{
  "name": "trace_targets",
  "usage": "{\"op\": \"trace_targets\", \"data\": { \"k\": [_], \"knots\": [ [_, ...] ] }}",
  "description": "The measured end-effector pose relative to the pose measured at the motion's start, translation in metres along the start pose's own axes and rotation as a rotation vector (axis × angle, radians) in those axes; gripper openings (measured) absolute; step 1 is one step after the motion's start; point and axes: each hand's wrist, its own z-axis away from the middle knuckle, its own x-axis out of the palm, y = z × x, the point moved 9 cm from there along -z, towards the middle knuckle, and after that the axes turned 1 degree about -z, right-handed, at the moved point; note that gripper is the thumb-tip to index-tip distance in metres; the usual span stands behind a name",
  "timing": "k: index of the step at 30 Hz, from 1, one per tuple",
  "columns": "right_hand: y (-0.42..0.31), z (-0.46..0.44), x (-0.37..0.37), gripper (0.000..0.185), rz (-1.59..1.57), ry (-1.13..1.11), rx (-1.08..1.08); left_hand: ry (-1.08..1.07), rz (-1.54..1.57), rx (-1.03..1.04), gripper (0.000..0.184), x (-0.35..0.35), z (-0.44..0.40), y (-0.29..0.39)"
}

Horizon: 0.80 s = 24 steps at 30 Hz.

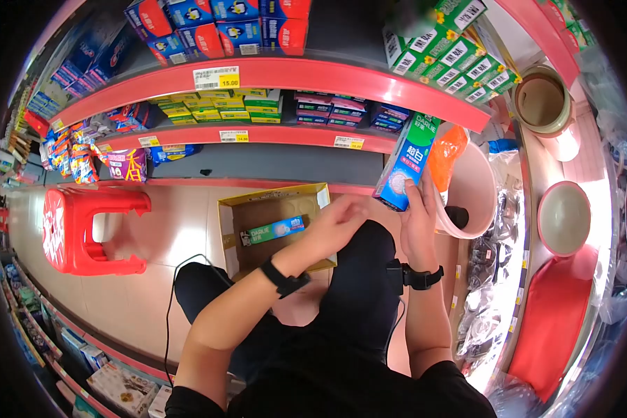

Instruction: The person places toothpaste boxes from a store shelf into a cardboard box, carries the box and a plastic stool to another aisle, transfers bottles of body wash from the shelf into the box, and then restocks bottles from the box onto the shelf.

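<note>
My right hand (pixel 419 212) grips the lower end of a blue and green Darlie toothpaste box (pixel 409 159), held tilted in front of the shelf. Its thumb lies across the printed face. To the left, my left hand (pixel 341 221) hovers above my knee and the right edge of an open cardboard box (pixel 231 240), apart from the toothpaste. The left fingers are loosely bent, with nothing visible in them. Inside the cardboard box on the floor lies another Darlie toothpaste box (pixel 275 230), on its side.
A red plastic stool (pixel 66 231) is at the left. Shelves with red price rails (pixel 279 72) hold toothpaste boxes ahead of me. A white bucket (pixel 477 188) containing an orange bag (pixel 447 155) stands at the right, near a ceramic jar (pixel 542 104) and an oval basin (pixel 564 218).
</note>
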Motion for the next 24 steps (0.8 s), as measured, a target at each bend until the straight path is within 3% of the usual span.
{"op": "trace_targets", "data": {
  "k": [4,6,8,11,13,16,24],
  "knots": [
    [-0.001,-0.002,-0.012,0.052,-0.003,0.045,-0.036,-0.211,-1.062,0.013,0.036,-0.032,0.041,-0.050],
    [0.008,-0.008,-0.024,0.050,0.009,0.103,0.000,-0.384,-1.391,-0.251,0.037,-0.047,0.074,-0.071],
    [0.003,-0.014,-0.030,0.047,0.076,0.115,-0.039,-0.425,-1.586,-0.422,0.036,-0.076,0.100,-0.127],
    [-0.011,-0.027,-0.033,0.042,0.131,0.125,-0.105,-0.467,-1.578,-0.507,0.028,-0.091,0.125,-0.171],
    [-0.020,-0.039,-0.034,0.040,0.123,0.125,-0.142,-0.326,-1.704,-0.422,0.021,-0.096,0.126,-0.172],
    [-0.039,-0.058,-0.027,0.042,0.372,0.105,-0.257,-0.342,-1.688,-0.392,0.019,-0.096,0.125,-0.173],
    [-0.059,-0.095,-0.003,0.048,0.556,0.088,-0.516,-0.322,-1.674,-0.364,0.017,-0.097,0.127,-0.172]
  ]
}}
